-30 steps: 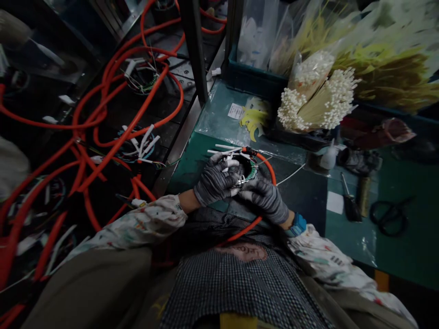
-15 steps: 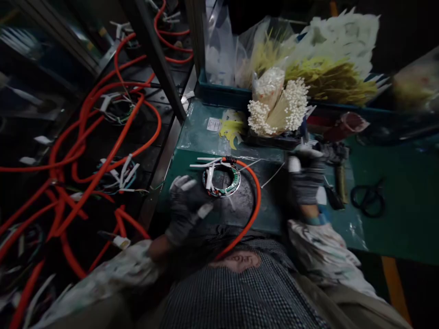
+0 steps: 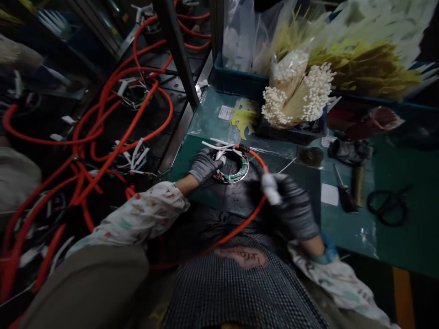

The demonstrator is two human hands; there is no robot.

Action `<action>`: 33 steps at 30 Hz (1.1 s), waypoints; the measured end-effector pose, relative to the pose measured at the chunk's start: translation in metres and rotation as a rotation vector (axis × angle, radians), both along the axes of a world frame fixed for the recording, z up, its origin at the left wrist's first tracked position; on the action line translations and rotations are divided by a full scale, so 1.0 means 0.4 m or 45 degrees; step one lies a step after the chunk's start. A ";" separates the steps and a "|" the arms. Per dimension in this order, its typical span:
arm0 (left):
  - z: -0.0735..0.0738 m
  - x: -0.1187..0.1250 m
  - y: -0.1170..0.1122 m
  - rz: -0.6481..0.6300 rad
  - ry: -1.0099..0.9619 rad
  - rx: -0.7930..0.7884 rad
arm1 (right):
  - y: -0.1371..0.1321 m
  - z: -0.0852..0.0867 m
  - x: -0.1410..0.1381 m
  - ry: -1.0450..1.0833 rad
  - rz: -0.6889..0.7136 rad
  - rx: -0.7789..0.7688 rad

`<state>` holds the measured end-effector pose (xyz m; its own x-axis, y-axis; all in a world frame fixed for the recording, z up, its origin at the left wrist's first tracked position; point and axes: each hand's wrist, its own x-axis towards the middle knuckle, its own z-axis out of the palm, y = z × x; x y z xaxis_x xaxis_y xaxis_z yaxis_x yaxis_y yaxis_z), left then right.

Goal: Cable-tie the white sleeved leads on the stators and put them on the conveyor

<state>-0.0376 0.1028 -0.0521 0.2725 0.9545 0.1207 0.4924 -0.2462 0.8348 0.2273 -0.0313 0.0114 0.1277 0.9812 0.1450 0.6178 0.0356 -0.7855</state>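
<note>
Ring (image 3: pixel 237 176): on the green table (image 3: pixel 408 246), before the person; its left rim partly hidden by the left hand. White sleeves (image 3: pixel 214 144) project beyond its far side.

Left hand (image 3: pixel 207 164): grey glove, back uppermost, fingers curled over the ring's left rim, touching; underside hidden, so firmness of hold cannot be told.

Right hand (image 3: pixel 291 203): grey glove, motion-blurred, raised to the ring's right, fingers bent and pointing toward it. A white shape at the fingertips is too smeared to identify; whether anything is gripped cannot be told.

Cable (image 3: pixel 245 221): orange, leaves the ring, passes behind the right fingertips, lost at the apron (image 3: pixel 219 278).

Beyond the ring: yellow pieces (image 3: pixel 244 119); bundle (image 3: pixel 297 98), white-tipped. Right: screwdriver (image 3: pixel 346 194); scissors (image 3: pixel 387 208), dim.

Left: post (image 3: pixel 176 52), interrupting the view of tangled orange cables (image 3: pixel 128 130). Pale shapes at the left edge: cut off, indistinct.
</note>
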 end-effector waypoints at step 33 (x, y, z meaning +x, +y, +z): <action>0.165 0.138 -0.085 -0.379 0.473 0.597 | -0.013 0.047 -0.018 -0.271 0.137 -0.235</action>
<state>0.0176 0.0689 0.0138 0.6196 0.7014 0.3523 0.5813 -0.7117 0.3944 0.2203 -0.0364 0.0301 0.0076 0.9997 -0.0246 0.7696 -0.0216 -0.6381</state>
